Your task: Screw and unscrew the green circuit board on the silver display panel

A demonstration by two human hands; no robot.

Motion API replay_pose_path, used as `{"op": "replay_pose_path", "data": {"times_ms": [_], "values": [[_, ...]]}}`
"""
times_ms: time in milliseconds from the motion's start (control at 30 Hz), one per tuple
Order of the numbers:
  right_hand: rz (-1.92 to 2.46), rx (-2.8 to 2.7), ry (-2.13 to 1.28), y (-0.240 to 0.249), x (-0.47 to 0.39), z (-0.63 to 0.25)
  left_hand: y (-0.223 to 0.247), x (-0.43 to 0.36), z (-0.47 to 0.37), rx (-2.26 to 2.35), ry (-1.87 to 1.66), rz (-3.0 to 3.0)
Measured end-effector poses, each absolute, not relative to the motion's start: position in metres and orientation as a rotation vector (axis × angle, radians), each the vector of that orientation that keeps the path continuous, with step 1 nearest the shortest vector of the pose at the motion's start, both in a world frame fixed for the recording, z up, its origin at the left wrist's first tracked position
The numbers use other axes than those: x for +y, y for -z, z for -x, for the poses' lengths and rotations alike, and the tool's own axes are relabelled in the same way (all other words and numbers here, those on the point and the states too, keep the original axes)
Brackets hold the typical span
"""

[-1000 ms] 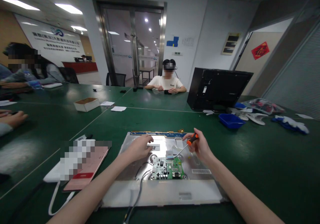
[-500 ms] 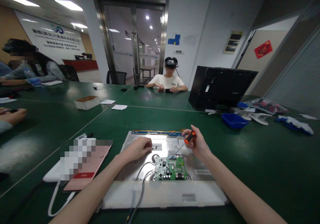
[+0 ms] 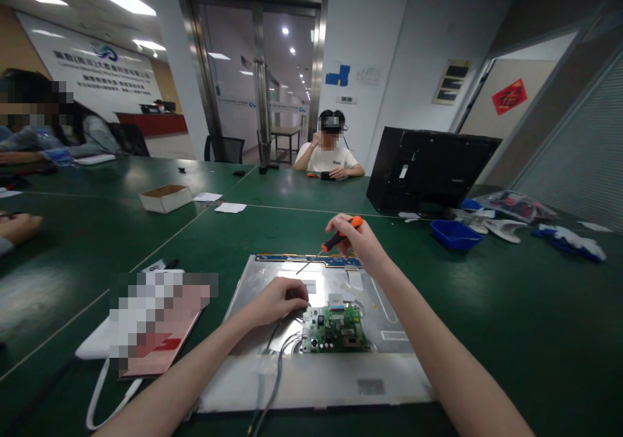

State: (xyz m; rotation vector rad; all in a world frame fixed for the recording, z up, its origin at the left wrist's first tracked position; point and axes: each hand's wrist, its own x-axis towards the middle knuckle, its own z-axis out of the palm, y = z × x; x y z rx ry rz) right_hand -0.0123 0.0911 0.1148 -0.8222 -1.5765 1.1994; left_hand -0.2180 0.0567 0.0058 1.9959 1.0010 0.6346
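Observation:
In my right hand is a screwdriver with an orange and black handle, its shaft slanting down to the left above the metal back of a display panel. My left hand is closed, with curled fingertips at the upper left corner of a green circuit board; whatever they may hold is hidden. The board sits on the panel, with a flat ribbon cable at its top edge and dark wires at its left. A blue strip board runs along the panel's far edge.
Left of the panel lie a white device with a cable and a pink folder-like item. Farther off are an open box, a black monitor, a blue tray and gloves. Co-workers sit opposite and left.
My right hand has lifted the screwdriver from near the ribbon cable, up and to the left. My left hand has shifted right and down to the board's corner. The person opposite has raised one hand.

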Motion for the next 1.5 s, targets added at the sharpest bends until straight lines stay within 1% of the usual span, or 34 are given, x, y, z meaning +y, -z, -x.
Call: {"op": "replay_pose_path", "data": {"times_ms": [133, 433, 733, 1233, 1500], "values": [[0.918, -1.894, -0.994, -0.119, 0.089, -0.005, -0.004, 0.056, 0.217, 0.99, -0.628, -1.98], [0.966, -2.155, -0.67, -0.122, 0.081, -0.001, -0.007, 0.05, 0.214, 1.068, -0.646, -2.14], [1.006, -2.228, -0.613, -0.126, 0.077, -0.005, -0.015, 0.044, 0.214, 1.051, -0.614, -2.26], [1.041, -2.304, -0.487, -0.133, 0.076, -0.013, -0.014, 0.043, 0.214, 1.099, -0.696, -2.199], [1.066, -2.383, -0.455, -0.136, 0.076, -0.019, -0.011, 0.046, 0.217, 1.047, -0.672, -2.11]]}}
